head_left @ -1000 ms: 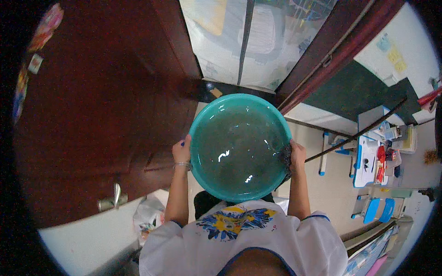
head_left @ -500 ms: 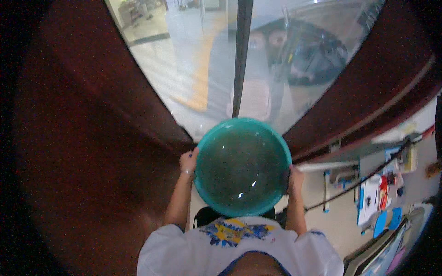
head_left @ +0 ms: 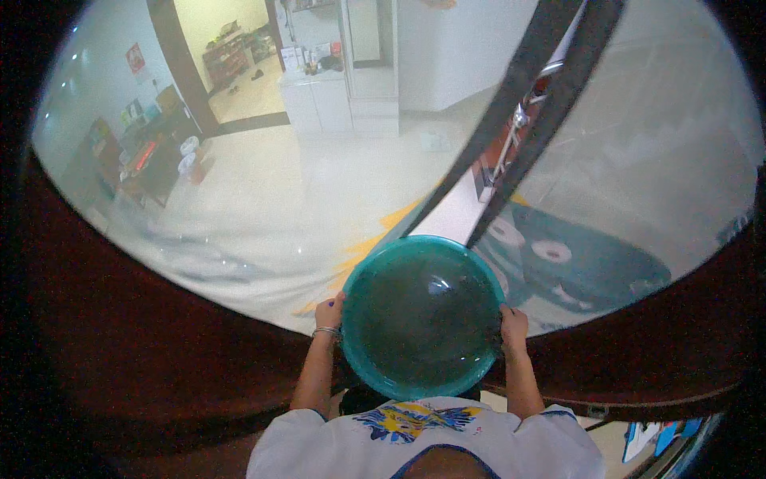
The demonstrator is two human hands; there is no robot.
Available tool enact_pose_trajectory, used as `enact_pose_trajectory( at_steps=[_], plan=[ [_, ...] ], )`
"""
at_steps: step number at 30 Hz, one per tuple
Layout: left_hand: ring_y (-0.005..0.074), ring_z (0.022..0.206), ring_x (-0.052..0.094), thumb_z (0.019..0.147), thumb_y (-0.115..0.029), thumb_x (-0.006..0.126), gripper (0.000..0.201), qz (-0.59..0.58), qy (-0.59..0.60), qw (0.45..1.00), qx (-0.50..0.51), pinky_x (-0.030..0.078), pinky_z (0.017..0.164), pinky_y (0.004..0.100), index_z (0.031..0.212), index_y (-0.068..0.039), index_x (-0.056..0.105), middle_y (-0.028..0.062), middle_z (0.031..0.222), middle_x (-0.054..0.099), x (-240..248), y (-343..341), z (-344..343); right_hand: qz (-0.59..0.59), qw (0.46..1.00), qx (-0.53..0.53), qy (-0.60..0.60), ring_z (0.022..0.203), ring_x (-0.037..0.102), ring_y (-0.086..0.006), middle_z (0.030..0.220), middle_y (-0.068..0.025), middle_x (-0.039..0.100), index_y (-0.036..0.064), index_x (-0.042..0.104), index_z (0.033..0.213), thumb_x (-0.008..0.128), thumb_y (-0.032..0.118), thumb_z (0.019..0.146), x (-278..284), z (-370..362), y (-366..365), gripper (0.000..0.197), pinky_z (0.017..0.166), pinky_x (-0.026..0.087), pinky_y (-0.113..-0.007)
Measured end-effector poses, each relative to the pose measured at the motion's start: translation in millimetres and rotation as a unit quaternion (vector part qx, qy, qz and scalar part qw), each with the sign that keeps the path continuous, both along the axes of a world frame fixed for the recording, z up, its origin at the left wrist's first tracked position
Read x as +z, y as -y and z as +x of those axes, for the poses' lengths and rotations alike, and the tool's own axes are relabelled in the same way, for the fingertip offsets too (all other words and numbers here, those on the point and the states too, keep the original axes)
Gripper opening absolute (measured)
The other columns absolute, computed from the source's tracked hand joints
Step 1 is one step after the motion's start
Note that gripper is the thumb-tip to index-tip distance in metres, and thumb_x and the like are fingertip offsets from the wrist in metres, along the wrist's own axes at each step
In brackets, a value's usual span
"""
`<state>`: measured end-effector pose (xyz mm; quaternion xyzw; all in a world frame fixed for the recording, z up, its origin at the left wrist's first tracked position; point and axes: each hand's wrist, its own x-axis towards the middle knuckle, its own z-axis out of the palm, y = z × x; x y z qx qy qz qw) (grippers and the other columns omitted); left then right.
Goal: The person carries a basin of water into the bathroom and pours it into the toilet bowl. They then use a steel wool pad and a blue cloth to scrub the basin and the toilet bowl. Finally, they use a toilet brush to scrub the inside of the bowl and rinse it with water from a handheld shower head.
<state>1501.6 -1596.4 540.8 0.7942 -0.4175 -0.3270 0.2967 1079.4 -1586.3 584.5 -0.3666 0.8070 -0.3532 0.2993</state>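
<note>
A round teal basin is held out level in front of my chest. Dark, murky-looking liquid fills much of it, with light glinting on the surface. My left hand is closed on the basin's left rim, a bracelet on that wrist. On the opposite side my right hand grips the right rim. Past the basin's far edge hangs a clear plastic door curtain with a printed cartoon figure. Its two dark edge strips stand apart, leaving a narrow gap above the basin.
Dark reddish door frame surfaces flank me on both sides. Through the curtain appear a white cabinet, a doorway into another room, a table with things on it and a small white bucket.
My view has moved forward and turned toward the doorway, so the curtain fills more of it. The curtain's edge strips have come apart. Both hands still hold the basin.
</note>
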Motion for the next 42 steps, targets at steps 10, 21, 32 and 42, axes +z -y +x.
enact_pose_trajectory(
  at_steps=[10,21,32,42],
  plan=[
    [0.0109,0.055,0.048,0.081,-0.037,0.061,0.040,-0.167,-0.159,0.947,0.225,0.039,0.048,0.0285,0.070,0.002,0.059,0.0033,0.061,0.055,36,115,110,-0.031,0.966,0.199,0.164,0.057,0.053,-0.0143,0.066,-0.0077,0.058,-0.0060,0.062,0.075,0.057,0.022,0.079,-5,128,290,0.029,0.054,0.042,-0.032],
    [0.0231,0.074,0.060,0.082,-0.031,0.058,0.039,-0.224,-0.087,0.803,0.546,0.047,0.068,0.0353,0.091,0.007,0.062,0.0159,0.086,0.064,33,137,84,0.030,0.850,0.509,0.132,0.066,0.058,-0.0183,0.070,-0.0118,0.062,-0.0040,0.064,0.080,0.059,0.030,0.076,33,314,521,0.035,0.062,0.044,-0.034],
    [0.0119,0.058,0.049,0.083,-0.020,0.057,0.028,-0.133,-0.033,0.705,0.696,0.042,0.057,0.0286,0.085,0.007,0.061,0.0065,0.065,0.057,6,242,112,0.083,0.787,0.609,0.053,0.061,0.054,-0.0174,0.064,-0.0110,0.060,-0.0054,0.061,0.073,0.058,0.031,0.078,-47,486,649,0.037,0.060,0.043,-0.034],
    [0.0112,0.062,0.050,0.082,-0.023,0.059,0.032,-0.127,-0.025,0.664,0.736,0.042,0.059,0.0271,0.085,0.008,0.062,0.0040,0.068,0.058,-5,332,256,0.091,0.739,0.667,0.017,0.061,0.054,-0.0243,0.064,-0.0170,0.058,-0.0050,0.060,0.073,0.056,0.031,0.079,-48,673,746,0.037,0.061,0.041,-0.038]
  ],
)
